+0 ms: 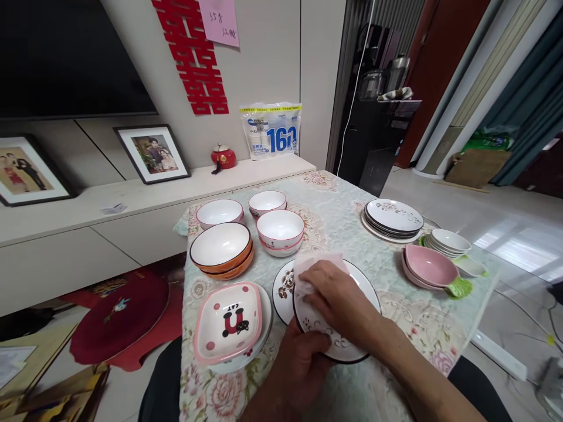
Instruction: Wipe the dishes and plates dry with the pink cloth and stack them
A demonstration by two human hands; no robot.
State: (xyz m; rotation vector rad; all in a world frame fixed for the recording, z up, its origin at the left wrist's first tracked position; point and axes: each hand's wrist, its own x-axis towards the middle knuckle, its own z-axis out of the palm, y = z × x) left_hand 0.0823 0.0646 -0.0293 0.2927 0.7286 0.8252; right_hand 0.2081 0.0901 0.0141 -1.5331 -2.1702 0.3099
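My left hand [310, 351] grips the lower left edge of a white plate [345, 350] with a dark rim, thumb on top. Pressed over that plate, my right hand [336, 296] holds a pale wipe [305, 264] against its surface. Part of the plate is hidden by my hands. Beneath it lies another dark-rimmed plate [282, 293] with a brown flower pattern. Left of my hands, a square pink-rimmed cat bowl [226, 346] rests on a round white plate [266, 316].
Behind are orange bowls [222, 246] and red-rimmed white bowls [280, 225]. Stacked plates [391, 217], small white bowls [448, 240] and pink bowls [428, 266] with green leaf handles stand at right on the floral tablecloth [334, 202]. A cabinet [197, 187] borders the table's far side.
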